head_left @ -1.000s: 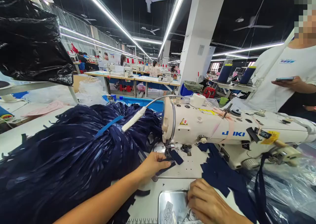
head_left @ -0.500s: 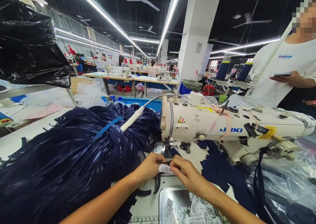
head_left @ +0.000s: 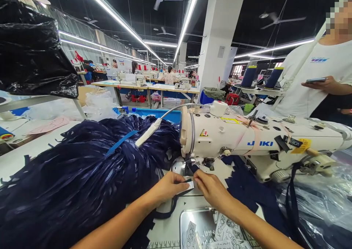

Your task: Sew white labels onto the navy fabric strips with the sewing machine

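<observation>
My left hand (head_left: 169,186) is closed on a small white label (head_left: 190,185), its thumb pressing the label against a dark navy strip (head_left: 173,208). The strip's loose end curls down below the fingers. My right hand (head_left: 210,186) is closed, with thumb and forefinger pinching navy strip at the front of the sewing machine (head_left: 228,132). Its fingertips sit just right of the needle area, partly hidden. In front of my wrists, a shiny metal tray (head_left: 200,218) holds several printed white labels (head_left: 227,229).
A large heap of navy strips (head_left: 90,175) covers the left of the table, with a blue strip (head_left: 121,142) across it. Navy fabric pieces (head_left: 247,185) and clear plastic (head_left: 324,194) lie right. Beyond the machine stands a person (head_left: 308,77) holding a phone.
The label, earlier held between both hands with its print showing, is now in my left hand alone. My right hand has moved slightly away, toward the needle.
</observation>
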Motion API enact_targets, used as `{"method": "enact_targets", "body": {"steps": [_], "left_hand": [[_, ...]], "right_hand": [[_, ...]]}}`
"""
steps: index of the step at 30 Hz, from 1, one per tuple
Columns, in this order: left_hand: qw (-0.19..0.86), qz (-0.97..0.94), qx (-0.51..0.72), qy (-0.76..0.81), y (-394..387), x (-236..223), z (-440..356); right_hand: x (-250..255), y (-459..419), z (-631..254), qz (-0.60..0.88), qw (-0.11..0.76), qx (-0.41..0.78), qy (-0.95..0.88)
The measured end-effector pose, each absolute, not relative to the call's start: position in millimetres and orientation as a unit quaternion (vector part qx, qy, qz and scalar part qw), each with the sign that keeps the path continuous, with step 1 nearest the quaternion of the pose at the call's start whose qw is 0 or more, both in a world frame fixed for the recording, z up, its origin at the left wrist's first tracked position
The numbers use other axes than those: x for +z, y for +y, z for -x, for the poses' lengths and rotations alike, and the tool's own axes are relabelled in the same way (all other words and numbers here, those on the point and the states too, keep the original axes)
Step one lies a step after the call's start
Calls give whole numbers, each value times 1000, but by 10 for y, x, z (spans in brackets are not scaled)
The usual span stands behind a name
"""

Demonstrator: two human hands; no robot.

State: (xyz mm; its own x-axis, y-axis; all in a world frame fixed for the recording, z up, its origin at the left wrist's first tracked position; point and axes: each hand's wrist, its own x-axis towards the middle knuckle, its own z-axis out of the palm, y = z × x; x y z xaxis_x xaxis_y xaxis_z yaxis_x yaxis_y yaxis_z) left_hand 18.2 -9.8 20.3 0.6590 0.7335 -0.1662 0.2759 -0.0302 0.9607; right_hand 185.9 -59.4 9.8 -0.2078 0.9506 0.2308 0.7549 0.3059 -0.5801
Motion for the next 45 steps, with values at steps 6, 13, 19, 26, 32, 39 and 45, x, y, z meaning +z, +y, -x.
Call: {"method": "enact_targets", "body": {"steps": [6, 13, 19, 26, 32, 39, 45], "left_hand": [[570, -704, 203, 371, -79, 188, -200], [586, -680, 197, 394, -71, 197, -202], [606, -661, 200, 395, -54, 222, -210], [608, -657, 201, 397, -52, 231, -218], [619, -639, 206, 408, -45, 161, -202], [610, -651, 200, 404, -45, 199, -204], [610, -650, 216, 398, -53, 187, -192]], "right_hand": [[-18, -514, -1844, 487, 430, 491, -580], [51, -464, -1788, 500, 435, 525, -534], [16, -429, -1820, 502, 439, 519, -535], [46, -412, -1835, 508, 423, 530, -531], [102, -427, -1837, 500, 422, 562, -506], [123, -445, -1801, 507, 425, 554, -505], [48, -430, -1803, 512, 426, 530, -526]]}}
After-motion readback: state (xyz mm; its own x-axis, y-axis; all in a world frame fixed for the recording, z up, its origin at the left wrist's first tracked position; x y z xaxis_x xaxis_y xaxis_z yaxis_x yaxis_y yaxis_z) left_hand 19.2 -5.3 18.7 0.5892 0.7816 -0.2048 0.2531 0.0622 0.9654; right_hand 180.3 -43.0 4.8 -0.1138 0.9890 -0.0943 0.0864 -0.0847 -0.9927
